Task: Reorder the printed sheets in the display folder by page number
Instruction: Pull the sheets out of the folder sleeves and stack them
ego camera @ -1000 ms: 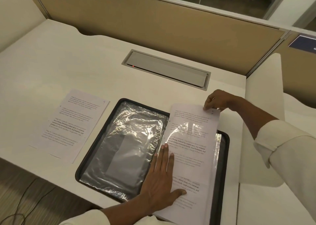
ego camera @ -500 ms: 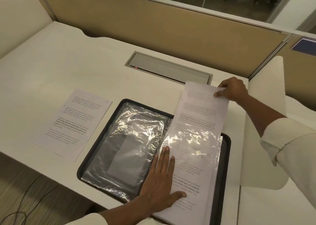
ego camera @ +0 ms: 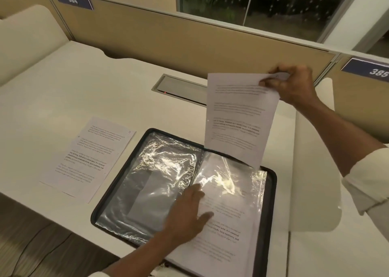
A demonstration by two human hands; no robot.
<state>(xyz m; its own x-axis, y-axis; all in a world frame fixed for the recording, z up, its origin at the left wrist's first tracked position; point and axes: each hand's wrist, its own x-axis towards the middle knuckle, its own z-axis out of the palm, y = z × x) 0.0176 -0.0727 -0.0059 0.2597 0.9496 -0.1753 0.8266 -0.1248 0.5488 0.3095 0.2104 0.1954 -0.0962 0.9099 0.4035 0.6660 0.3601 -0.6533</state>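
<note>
**Holding one printed sheet over the open folder**

- Right hand (ego camera: 292, 85), 2 o'clock: thumb and fingers pinch the top corner of the lifted sheet (ego camera: 240, 118), whose lower edge meets the folder's far rim.
- Left hand (ego camera: 185, 215), 6 o'clock: fingers straight, pressing flat on the display folder (ego camera: 271, 192), which lies open on the desk (ego camera: 84, 91).
- Loose sheet (ego camera: 88, 158), 9 o'clock: lying flat, just beside the folder.

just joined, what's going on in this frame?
A person is sorting pages at a desk over an open display folder. The right hand pinches the top corner of a printed sheet, held up with its lower edge at the mouth of the right-hand sleeve; whether it is fully out is unclear. The left hand presses flat on that sleeve. A second sheet lies on the desk left of the folder.
</note>
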